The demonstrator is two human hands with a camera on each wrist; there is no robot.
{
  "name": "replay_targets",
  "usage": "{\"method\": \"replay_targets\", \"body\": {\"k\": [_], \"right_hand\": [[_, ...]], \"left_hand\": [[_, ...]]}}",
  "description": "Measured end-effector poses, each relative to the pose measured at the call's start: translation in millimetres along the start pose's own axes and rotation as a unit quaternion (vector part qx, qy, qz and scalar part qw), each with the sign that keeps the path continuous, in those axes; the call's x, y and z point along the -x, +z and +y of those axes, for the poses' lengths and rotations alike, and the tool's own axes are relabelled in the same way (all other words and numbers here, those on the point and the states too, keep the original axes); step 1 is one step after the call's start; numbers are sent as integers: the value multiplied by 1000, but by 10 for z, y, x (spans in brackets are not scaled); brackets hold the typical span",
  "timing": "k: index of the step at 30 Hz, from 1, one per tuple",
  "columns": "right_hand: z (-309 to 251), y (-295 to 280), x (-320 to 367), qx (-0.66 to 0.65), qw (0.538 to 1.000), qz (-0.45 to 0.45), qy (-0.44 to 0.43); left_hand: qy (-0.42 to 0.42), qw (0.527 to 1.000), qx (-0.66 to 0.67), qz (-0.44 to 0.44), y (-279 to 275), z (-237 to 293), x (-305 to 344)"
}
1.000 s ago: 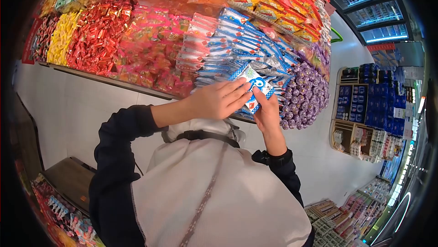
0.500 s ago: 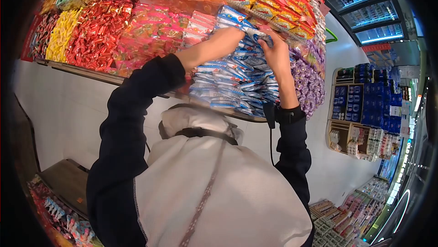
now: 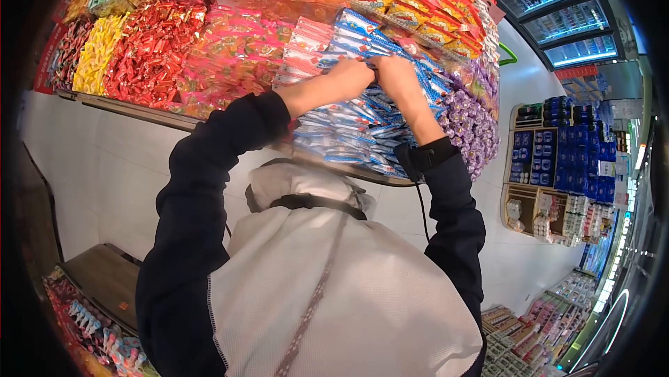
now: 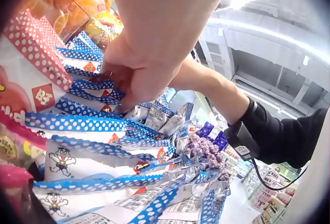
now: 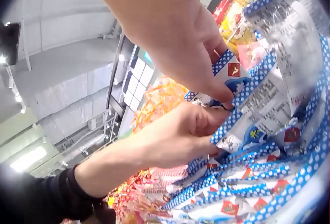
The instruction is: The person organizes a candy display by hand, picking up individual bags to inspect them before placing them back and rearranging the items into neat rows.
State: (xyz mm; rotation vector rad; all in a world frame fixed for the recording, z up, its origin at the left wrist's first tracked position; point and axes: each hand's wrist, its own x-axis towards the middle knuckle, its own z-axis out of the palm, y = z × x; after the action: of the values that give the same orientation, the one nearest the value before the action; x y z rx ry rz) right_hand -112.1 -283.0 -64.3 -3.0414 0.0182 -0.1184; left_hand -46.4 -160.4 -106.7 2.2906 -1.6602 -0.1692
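Observation:
Blue-and-white dotted packets (image 3: 341, 122) lie in overlapping rows in the bin below and around both hands. Toward the back of these rows, the left hand (image 3: 348, 79) and right hand (image 3: 397, 77) are close together. In the right wrist view the left hand (image 5: 193, 131) pinches the edge of a blue-dotted packet (image 5: 265, 97), while the curled fingers of the right hand (image 5: 198, 61) grip a packet (image 5: 234, 72) just above. From the left wrist view, the left hand (image 4: 142, 69) reaches down among the packets (image 4: 77, 123), its fingertips partly hidden.
Pink-and-white packets (image 3: 303, 46) adjoin on the left, purple-wrapped candies (image 3: 470, 122) on the right. Yellow-and-red bags (image 3: 418, 11) fill the bin behind. A clear divider separates the rows. The bin's front edge (image 3: 376, 176) is near the body; shelves (image 3: 540, 168) stand at right.
Both hands have left the front of the blue packets, where they held one packet, for the back rows. Since half a second ago the right hand has moved left, close to the left hand.

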Motion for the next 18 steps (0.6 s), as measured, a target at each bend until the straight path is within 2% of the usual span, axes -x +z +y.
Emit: {"method": "replay_targets", "body": {"k": [2,8,11,14,16,18], "right_hand": [[-10,26,-41,-34,999,-12,-13],[174,247,-280,7,994,-76,-73],[158,265,-305,7,993,-104,-50],[198,318,-325,10,992,-107,-69],[258,313,-296,-50,989,-118,-71],[296,300,-290,-80,988,-115,-68]], "left_hand": [[10,1000,9,15,6,-16,18],[16,1000,10,-18,-50,-2,7],[33,999,24,1,19,-40,15],[27,999,22,1,-3,-11,22],[5,1000,16,-7,-46,28,10],[2,1000,23,20,-57,31,31]]}}
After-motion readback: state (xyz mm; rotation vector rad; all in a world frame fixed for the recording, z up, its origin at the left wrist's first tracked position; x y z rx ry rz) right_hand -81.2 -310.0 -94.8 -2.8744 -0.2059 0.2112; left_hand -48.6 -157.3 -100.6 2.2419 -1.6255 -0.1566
